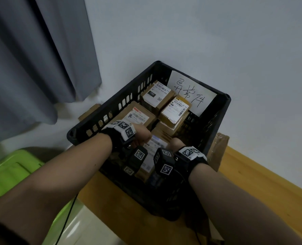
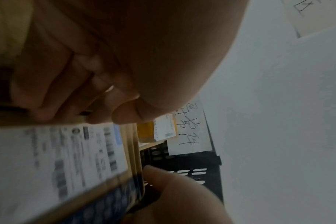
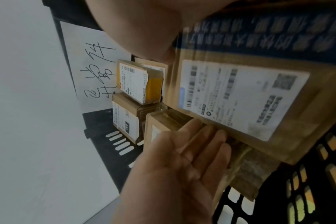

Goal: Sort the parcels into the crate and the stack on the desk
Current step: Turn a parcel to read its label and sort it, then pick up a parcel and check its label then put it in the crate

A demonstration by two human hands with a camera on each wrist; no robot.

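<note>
I had both hands inside the black crate point(image 1: 122, 101), which stood on the wooden bench point(image 1: 263, 175) against the wall. The parcel point(image 1: 155, 144) being handled lay between the two hands at the near end of the crate, label up, with its long axis running from me toward the wall. Neither hand was nearer: one sat on each long side.

The left hand point(image 1: 141, 135) bore on the left edge of the parcel. In the left wrist view, the thumb point(image 2: 128, 113) lay over the top edge beside the label while the fingers point(image 2: 54, 91) curled down along the side face, so I judged that grip closed round the parcel.

The right hand point(image 1: 177, 143) was at the right edge. In the left wrist view one of its fingertips point(image 2: 153, 174) touched the far corner of the parcel. I could not tell from any view whether the rest of that hand curled round the side or lay flat against it.

Further in, three labelled parcels filled the far end: a flat brown one point(image 1: 137, 114) on the left, a box marked 150 point(image 1: 156, 96) behind it, and a yellow-taped box point(image 1: 175, 108) to the right. A handwritten paper sign point(image 1: 194, 92) leaned on the far wall of the crate.

I judged the coming move to depend on the parcel staying level between the two grips.
</note>
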